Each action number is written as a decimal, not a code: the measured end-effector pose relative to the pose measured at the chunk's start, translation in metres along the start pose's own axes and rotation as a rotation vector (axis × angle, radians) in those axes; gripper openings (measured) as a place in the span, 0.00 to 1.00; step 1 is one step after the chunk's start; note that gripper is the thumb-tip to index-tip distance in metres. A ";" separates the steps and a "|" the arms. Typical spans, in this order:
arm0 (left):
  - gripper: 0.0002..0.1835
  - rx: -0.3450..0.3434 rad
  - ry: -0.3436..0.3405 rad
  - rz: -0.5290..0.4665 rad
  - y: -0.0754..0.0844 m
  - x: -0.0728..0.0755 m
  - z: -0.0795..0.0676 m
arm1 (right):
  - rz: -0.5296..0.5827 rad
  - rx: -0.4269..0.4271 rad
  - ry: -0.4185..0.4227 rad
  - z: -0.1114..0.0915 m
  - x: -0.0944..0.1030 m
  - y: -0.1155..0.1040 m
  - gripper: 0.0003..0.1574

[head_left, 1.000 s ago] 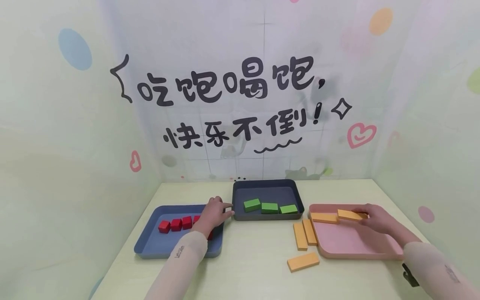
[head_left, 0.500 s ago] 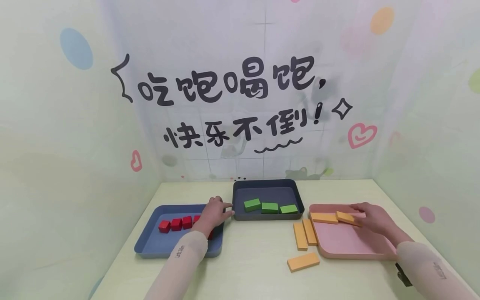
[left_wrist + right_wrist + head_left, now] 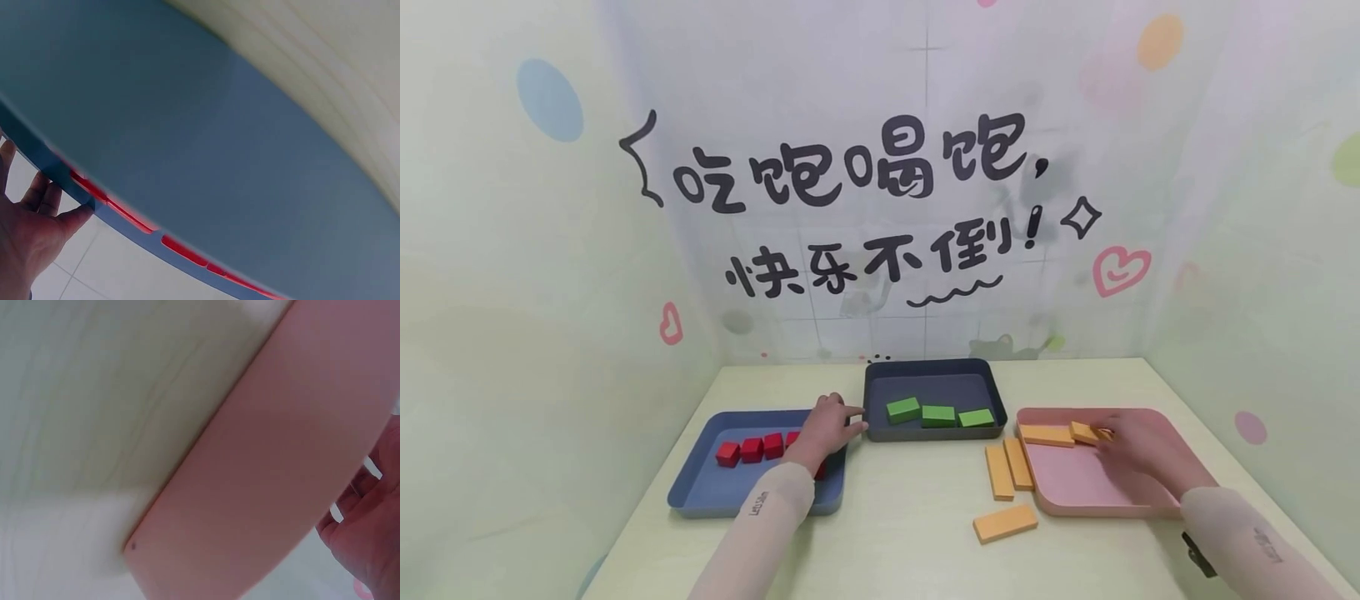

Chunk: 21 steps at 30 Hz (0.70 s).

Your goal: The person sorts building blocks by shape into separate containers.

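Observation:
In the head view my left hand (image 3: 826,429) reaches over the right side of the blue tray (image 3: 700,492). Its fingers are extended, and the tips lie by the left edge of the dark tray (image 3: 936,435); contact is unclear. Part of the row of red blocks (image 3: 752,451) is hidden beneath that hand. My right hand (image 3: 1138,446) pinches the right end of an orange block (image 3: 1084,432) inside the pink tray (image 3: 1112,510). That block sits just right of another orange block (image 3: 1047,436) along the back wall. The right fingertips are partly hidden.
Two orange blocks (image 3: 999,472) lie side by side against the pink tray's left wall, outside it. Nearer the front, a separate orange block (image 3: 1005,523) lies on the table (image 3: 910,542). Three green blocks (image 3: 937,416) sit inside the dark tray. Printed walls enclose the table.
My right hand has shifted left and now covers more of the orange block's right end. That block first tilted, then came down nearer its neighbour. My left hand has stayed in place.

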<state>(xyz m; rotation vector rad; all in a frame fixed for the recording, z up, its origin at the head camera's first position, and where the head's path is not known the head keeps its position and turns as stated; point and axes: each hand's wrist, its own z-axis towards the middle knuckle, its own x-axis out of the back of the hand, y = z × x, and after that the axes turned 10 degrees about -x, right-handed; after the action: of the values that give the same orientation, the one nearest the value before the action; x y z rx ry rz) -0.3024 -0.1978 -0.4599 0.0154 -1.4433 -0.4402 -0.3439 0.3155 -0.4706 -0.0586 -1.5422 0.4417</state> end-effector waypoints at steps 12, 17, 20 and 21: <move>0.21 -0.014 0.008 0.003 -0.002 -0.002 -0.001 | 0.059 -0.052 0.065 -0.008 0.000 0.005 0.21; 0.21 -0.025 0.019 0.004 -0.004 -0.003 0.000 | 0.096 -0.026 0.121 -0.008 -0.002 -0.006 0.28; 0.20 -0.027 0.021 0.002 -0.003 -0.003 0.001 | 0.240 0.037 0.120 -0.012 -0.006 -0.021 0.28; 0.20 -0.030 0.021 -0.001 -0.002 -0.003 0.002 | 0.288 0.061 0.112 -0.014 -0.006 -0.027 0.28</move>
<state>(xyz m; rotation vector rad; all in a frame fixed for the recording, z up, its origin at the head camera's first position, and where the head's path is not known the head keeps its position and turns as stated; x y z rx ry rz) -0.3048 -0.1989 -0.4629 -0.0030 -1.4162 -0.4608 -0.3240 0.2922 -0.4687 -0.2568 -1.4138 0.7013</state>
